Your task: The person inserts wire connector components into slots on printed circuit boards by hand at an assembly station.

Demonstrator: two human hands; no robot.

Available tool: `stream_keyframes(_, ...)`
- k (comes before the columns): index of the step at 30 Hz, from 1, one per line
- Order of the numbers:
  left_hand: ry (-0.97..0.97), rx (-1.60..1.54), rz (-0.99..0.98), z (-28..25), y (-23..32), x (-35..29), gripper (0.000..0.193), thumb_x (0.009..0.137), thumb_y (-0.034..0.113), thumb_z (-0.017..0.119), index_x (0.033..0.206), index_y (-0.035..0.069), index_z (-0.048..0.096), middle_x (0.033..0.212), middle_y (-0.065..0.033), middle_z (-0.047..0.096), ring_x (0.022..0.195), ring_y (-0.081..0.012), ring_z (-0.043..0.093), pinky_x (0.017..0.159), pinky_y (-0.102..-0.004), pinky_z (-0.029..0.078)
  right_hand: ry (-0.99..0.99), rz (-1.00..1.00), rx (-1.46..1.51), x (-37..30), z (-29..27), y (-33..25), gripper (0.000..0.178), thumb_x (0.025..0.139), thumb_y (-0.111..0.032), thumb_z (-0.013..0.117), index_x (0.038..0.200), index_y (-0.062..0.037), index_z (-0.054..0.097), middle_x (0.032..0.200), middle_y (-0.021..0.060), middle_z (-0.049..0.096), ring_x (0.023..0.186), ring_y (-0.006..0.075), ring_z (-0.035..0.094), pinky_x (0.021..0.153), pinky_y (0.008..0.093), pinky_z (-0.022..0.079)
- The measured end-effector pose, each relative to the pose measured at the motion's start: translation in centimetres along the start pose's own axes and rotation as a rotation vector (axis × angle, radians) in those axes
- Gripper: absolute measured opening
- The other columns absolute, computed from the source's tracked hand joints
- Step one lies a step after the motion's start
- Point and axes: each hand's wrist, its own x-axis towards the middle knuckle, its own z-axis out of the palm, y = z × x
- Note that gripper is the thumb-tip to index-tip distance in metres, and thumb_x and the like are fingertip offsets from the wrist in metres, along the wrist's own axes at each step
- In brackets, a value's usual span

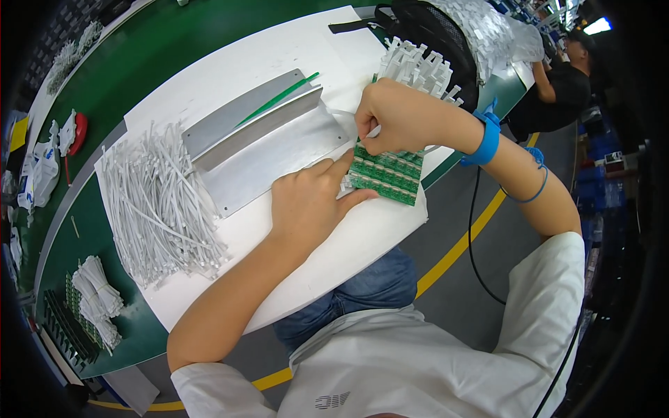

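A green circuit board panel (391,182) with rows of small parts lies at the right of the white work sheet (272,52). My left hand (310,195) grips its left edge, with the index finger and thumb stretched against it. Over the panel's upper edge, my right hand (394,118) is closed in a pinch; whatever sits between its fingertips is hidden. A blue wrist strap (486,139) circles my right wrist. Just beyond that hand rises a pile of white cable ends with flat connectors (418,66).
Left of my hands stands an angled metal plate (279,150) with a green strip (279,99) across it. Loose white cables (160,202) heap farther left. Tied cable bundles (97,296) lie at the lower left. A black bag (435,31) stands behind; a person (557,87) sits at right.
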Motion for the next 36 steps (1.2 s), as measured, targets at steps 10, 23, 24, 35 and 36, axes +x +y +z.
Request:
stream_keyframes(10,0.014,-0.002,0.028,-0.3,0.8,-0.4,0.062,0.078,0.055,0.076,0.119,0.008,0.071,0.081,-0.0066,0.073,0.064,-0.0237,0.07,0.054,-0.0355,0.053,-0.218,0.022,-0.11,1.0,-2.3,-0.2,0.016,0.078,-0.013,0.076,0.086,0.0022,0.078,0.079,0.0144,0.074,0.075,0.0224,0.072,0.072,0.0303,0.057)
stream_keyframes(23,0.003,0.005,0.019,-0.8,-0.7,-1.1,0.063,0.079,0.057,0.073,0.118,0.008,0.072,0.076,-0.0054,0.07,0.06,-0.0225,0.068,0.052,-0.0342,0.052,-0.038,-0.024,-0.131,1.0,-0.2,-2.3,0.015,0.072,-0.008,0.074,0.077,0.0058,0.074,0.073,0.0177,0.071,0.066,0.0265,0.071,0.065,0.0319,0.057)
stream_keyframes(24,-0.003,0.012,0.019,-0.9,-0.9,-1.2,0.063,0.079,0.057,0.073,0.118,0.008,0.072,0.075,-0.0054,0.069,0.06,-0.0226,0.068,0.052,-0.0341,0.052,0.016,-0.031,-0.13,0.9,0.1,-2.5,0.014,0.072,-0.008,0.074,0.076,0.0059,0.073,0.073,0.0177,0.071,0.066,0.0272,0.071,0.066,0.0319,0.057)
stream_keyframes(35,-0.038,-0.015,0.013,-2.7,-2.1,-3.2,0.063,0.078,0.058,0.074,0.118,0.009,0.073,0.083,-0.008,0.073,0.062,-0.024,0.069,0.057,-0.0349,0.054,-0.092,-0.032,-0.297,1.6,-0.4,-5.5,0.007,0.079,-0.008,0.072,0.083,-0.0025,0.075,0.083,0.0142,0.073,0.079,0.0294,0.072,0.07,0.0369,0.057)
stream_keyframes(36,-0.028,-0.021,0.026,-2.8,-2.1,-3.4,0.063,0.078,0.058,0.073,0.118,0.008,0.073,0.083,-0.0083,0.073,0.062,-0.0241,0.069,0.057,-0.035,0.054,-0.109,-0.049,-0.364,1.5,-0.7,-6.2,0.007,0.08,-0.009,0.073,0.085,-0.0047,0.076,0.083,0.0132,0.073,0.08,0.0298,0.072,0.07,0.0382,0.056)
